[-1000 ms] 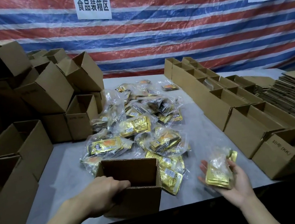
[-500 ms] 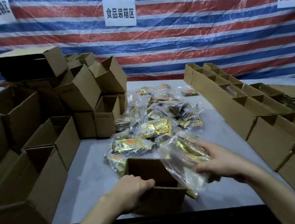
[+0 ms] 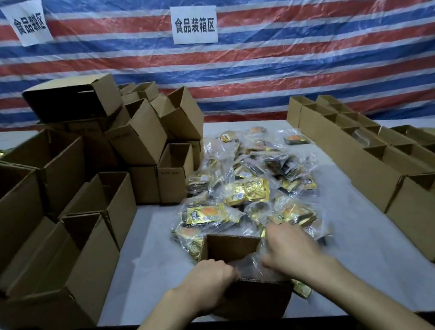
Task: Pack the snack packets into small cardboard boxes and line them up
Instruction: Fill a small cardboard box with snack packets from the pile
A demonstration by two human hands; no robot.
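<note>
**newbie_packer:** what are the hands actually doing here?

**boxline_dave:** left hand (image 3: 210, 281) is curled over the near rim of the small cardboard box (image 3: 256, 300), pinning it at the front edge of the tabletop (image 3: 151, 259). right hand (image 3: 289, 254) has its fingers bent down on a clear-wrapped snack packet (image 3: 249, 265) sitting in the box mouth, with the plastic bunched at the rim.

**newbie_packer:** any tips for doing this bit well?

**boxline_dave:** imo hold the box firm so it doesn't skid, and slide the packet in flat instead of cramming it. that wrap looks puffy, so it'll probably spring back up. the pile of packets (image 3: 246, 188) touches the box's far wall, so the next grab is close. i'd guess the box then joins the row of boxes (image 3: 368, 169) on the right. the stack of empty boxes (image 3: 137, 138) sits to the left.
</note>
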